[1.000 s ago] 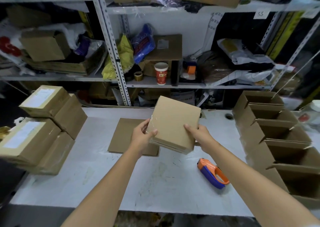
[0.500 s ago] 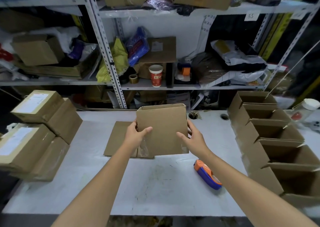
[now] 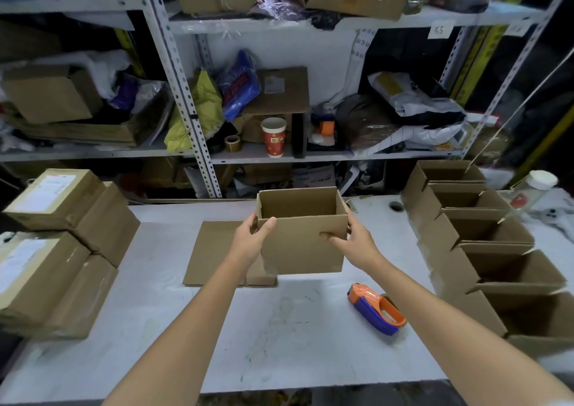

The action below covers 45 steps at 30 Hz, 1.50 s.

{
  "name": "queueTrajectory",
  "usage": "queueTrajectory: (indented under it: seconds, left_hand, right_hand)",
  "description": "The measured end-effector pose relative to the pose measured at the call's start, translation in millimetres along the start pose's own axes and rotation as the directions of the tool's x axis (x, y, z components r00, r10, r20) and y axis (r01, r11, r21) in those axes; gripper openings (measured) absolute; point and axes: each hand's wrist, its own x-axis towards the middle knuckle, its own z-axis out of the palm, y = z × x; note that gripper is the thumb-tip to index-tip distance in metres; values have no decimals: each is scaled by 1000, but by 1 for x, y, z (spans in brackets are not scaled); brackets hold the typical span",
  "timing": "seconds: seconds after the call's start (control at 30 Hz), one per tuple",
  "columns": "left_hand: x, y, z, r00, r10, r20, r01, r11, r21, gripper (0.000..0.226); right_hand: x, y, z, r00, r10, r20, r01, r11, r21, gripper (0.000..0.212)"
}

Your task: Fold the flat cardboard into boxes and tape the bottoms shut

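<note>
I hold a small brown cardboard box [image 3: 302,244] upright above the middle of the table, its open top facing up and toward me. My left hand [image 3: 253,238] grips its left side, thumb over the front face. My right hand [image 3: 354,238] clasps its right side, thumb on the front. Behind and below the box a flat cardboard sheet [image 3: 214,250] lies on the white table [image 3: 279,337]. An orange and blue tape dispenser [image 3: 377,309] rests on the table to the right of my right forearm.
A row of several open folded boxes [image 3: 497,250] runs along the table's right side. Sealed, labelled boxes [image 3: 59,241] are stacked at the left. Metal shelving [image 3: 186,101] behind holds boxes, bags, a red paper cup [image 3: 274,137] and a tape roll [image 3: 233,143]. A white-capped jar [image 3: 534,190] stands far right.
The box was tilted with its taped bottom toward me; both hands have turned it upright, so its open top now shows.
</note>
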Motion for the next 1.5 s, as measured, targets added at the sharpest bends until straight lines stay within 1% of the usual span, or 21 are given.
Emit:
queueTrajectory:
  seconds: [0.07,0.13,0.2,0.3,0.4,0.53,0.6,0.67,0.73,0.87,1.0,1.07,1.23,1.43,1.5]
  left_hand:
    - [10,2,4,997,-12,75,13,1000,-10,48]
    - [23,4,11,988,-30,152,31,999,-7,42]
    - [36,4,25,977,-56,207,56,998,9,49]
    - [53,6,55,960,-78,270,75,997,22,55]
    - [78,8,92,948,-97,304,94,995,23,59]
    - [120,8,146,946,-135,295,128,991,44,73]
    - [138,10,172,945,-169,280,161,986,52,81]
    - [154,14,197,947,-176,270,164,984,65,77]
    - [172,16,218,949,-172,265,158,985,74,70]
    - [207,16,251,952,-181,245,161,982,100,70]
    - [233,8,270,951,-201,235,170,975,146,74]
    - [241,5,276,950,-218,222,186,970,156,78]
    - [254,-1,287,947,-244,208,213,964,158,79]
    - [258,2,294,956,-243,165,220,964,146,69]
    - [256,3,294,956,-245,163,215,960,180,65]
  right_hand:
    - [-2,1,-6,999,26,-22,-26,1000,-2,88]
    - [-1,1,-15,998,42,-38,-41,999,21,79]
    - [4,1,-26,995,78,-69,-74,996,58,69]
    - [17,9,-52,984,134,-115,-126,989,78,66]
    - [36,25,-87,977,166,-137,-157,985,74,61]
    - [68,43,-138,970,204,-133,-198,979,52,51]
    - [88,54,-161,968,230,-94,-229,973,26,59]
    - [112,66,-180,966,246,-76,-247,969,-1,67]
    - [135,75,-194,961,265,-78,-264,964,21,76]
    - [173,95,-217,958,276,-80,-276,961,14,84]
    - [199,114,-231,947,316,-50,-315,949,33,93]
    - [208,120,-235,945,323,-50,-321,946,39,95]
    - [227,128,-242,941,337,-30,-336,941,35,94]
    - [236,138,-246,944,327,-46,-327,945,14,92]
    - [234,138,-246,945,325,-46,-325,946,3,90]
